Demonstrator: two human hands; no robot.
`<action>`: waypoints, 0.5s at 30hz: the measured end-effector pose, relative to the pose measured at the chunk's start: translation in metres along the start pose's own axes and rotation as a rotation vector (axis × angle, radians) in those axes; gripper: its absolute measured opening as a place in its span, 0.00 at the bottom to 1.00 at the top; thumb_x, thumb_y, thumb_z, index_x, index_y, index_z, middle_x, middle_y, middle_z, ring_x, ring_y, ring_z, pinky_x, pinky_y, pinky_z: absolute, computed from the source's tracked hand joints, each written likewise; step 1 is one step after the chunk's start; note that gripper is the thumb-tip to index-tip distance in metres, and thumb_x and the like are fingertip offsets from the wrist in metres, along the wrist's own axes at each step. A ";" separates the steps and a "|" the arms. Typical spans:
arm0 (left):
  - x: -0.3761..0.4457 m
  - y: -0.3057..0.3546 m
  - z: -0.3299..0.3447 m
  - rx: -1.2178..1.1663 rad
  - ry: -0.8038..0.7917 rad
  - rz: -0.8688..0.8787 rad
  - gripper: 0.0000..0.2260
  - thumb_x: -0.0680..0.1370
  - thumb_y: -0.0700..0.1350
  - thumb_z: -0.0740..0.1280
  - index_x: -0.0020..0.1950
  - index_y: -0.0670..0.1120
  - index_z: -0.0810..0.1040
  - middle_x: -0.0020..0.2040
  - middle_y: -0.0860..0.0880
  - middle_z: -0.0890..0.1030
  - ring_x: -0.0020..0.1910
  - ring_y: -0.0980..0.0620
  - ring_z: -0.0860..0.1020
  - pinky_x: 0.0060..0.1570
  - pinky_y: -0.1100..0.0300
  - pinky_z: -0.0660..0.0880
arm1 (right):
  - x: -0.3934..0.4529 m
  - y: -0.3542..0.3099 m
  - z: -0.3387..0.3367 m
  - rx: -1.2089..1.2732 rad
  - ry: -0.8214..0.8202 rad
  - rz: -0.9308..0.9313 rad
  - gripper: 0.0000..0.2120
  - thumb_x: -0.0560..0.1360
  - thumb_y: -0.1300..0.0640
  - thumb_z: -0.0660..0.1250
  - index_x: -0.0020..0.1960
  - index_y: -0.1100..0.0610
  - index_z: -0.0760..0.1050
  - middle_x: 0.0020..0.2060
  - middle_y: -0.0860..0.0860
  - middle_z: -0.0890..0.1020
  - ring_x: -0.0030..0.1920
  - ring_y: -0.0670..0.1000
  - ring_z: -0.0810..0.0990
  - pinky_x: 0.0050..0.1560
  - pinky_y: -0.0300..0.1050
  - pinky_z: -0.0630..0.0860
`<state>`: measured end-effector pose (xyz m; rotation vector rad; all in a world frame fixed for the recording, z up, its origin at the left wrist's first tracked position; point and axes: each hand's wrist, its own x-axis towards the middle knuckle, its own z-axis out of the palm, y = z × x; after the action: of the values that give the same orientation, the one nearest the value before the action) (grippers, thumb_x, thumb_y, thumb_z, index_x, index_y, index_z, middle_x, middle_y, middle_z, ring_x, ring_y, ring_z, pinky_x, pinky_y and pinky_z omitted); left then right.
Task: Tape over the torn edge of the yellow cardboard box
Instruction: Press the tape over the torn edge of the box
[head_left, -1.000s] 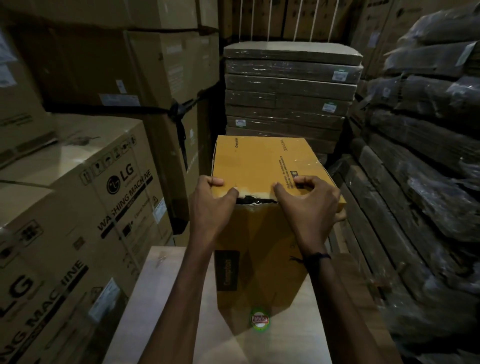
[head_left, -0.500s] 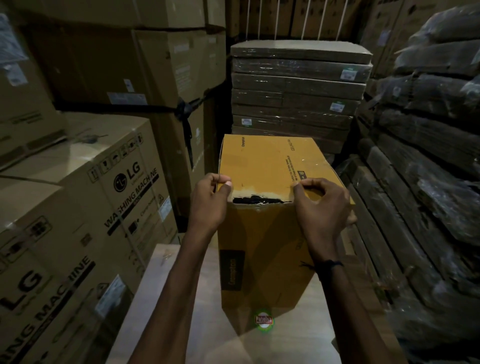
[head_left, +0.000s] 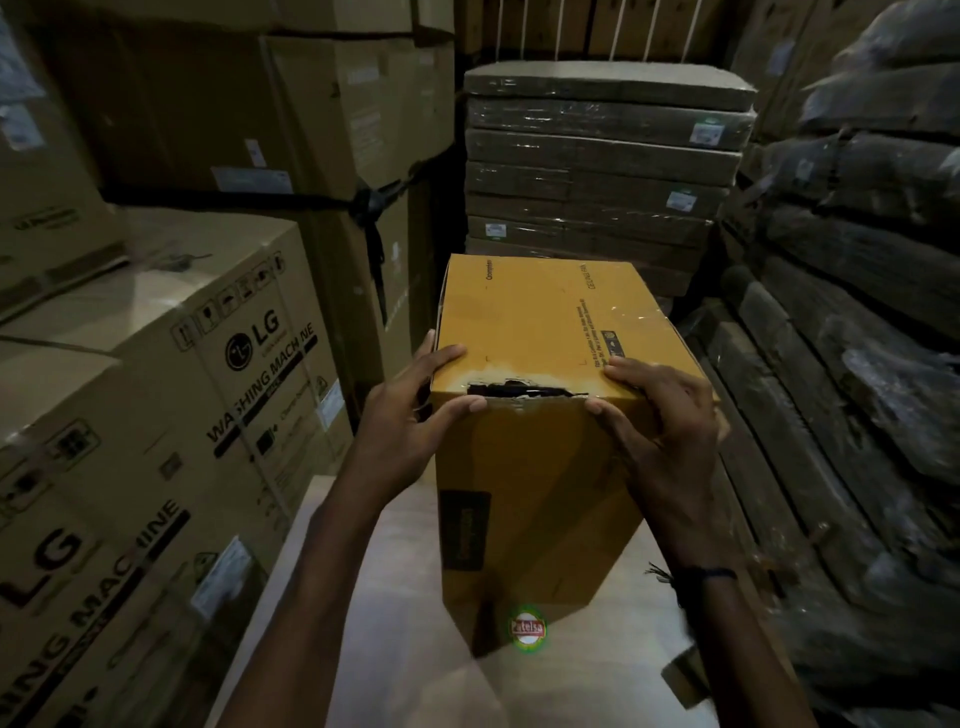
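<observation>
A tall yellow cardboard box (head_left: 540, 322) stands upright on a pale wooden surface (head_left: 374, 613) in front of me. Along its near top edge runs a dark jagged tear (head_left: 524, 388). My left hand (head_left: 410, 410) grips the near left top corner, thumb on the front face just left of the tear, fingers over the top. On the near right top corner sits my right hand (head_left: 660, 421), thumb at the tear's right end and fingers on the top face. Clear tape glints on the box's top right (head_left: 631, 317). No tape roll is in view.
Large LG washing machine cartons (head_left: 171, 395) stand close on the left. A stack of wrapped flat cartons (head_left: 597, 171) rises behind the box. Dark plastic-wrapped bundles (head_left: 857, 312) line the right side. A round green and red sticker (head_left: 528, 629) shows at the box's foot.
Both hands have slid outwards from the tear to the box's top corners, with thumbs now down on the front face. The tear shows wider between them.
</observation>
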<state>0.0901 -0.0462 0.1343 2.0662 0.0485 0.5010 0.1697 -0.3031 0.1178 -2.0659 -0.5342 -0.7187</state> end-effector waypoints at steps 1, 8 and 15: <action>0.000 0.000 -0.001 0.018 -0.014 0.021 0.30 0.75 0.60 0.69 0.77 0.57 0.71 0.83 0.49 0.62 0.73 0.49 0.72 0.61 0.59 0.81 | 0.000 0.002 -0.001 -0.004 -0.019 -0.016 0.21 0.76 0.45 0.74 0.65 0.51 0.82 0.64 0.44 0.82 0.67 0.53 0.73 0.61 0.47 0.71; 0.002 -0.004 -0.014 -0.021 -0.162 -0.023 0.37 0.74 0.58 0.75 0.81 0.59 0.65 0.84 0.51 0.57 0.79 0.44 0.67 0.68 0.42 0.77 | 0.000 0.010 -0.021 0.008 -0.167 -0.073 0.32 0.69 0.48 0.81 0.71 0.50 0.79 0.70 0.41 0.78 0.72 0.50 0.71 0.69 0.48 0.72; 0.002 0.015 0.023 0.119 0.272 -0.081 0.46 0.58 0.74 0.77 0.73 0.57 0.76 0.77 0.49 0.73 0.74 0.45 0.73 0.61 0.46 0.82 | 0.002 -0.023 0.013 0.001 0.159 0.079 0.35 0.57 0.30 0.82 0.56 0.48 0.82 0.54 0.40 0.81 0.61 0.49 0.77 0.56 0.42 0.74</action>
<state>0.0979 -0.0722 0.1375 2.0882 0.3285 0.7411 0.1609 -0.2798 0.1270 -1.9964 -0.3613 -0.8271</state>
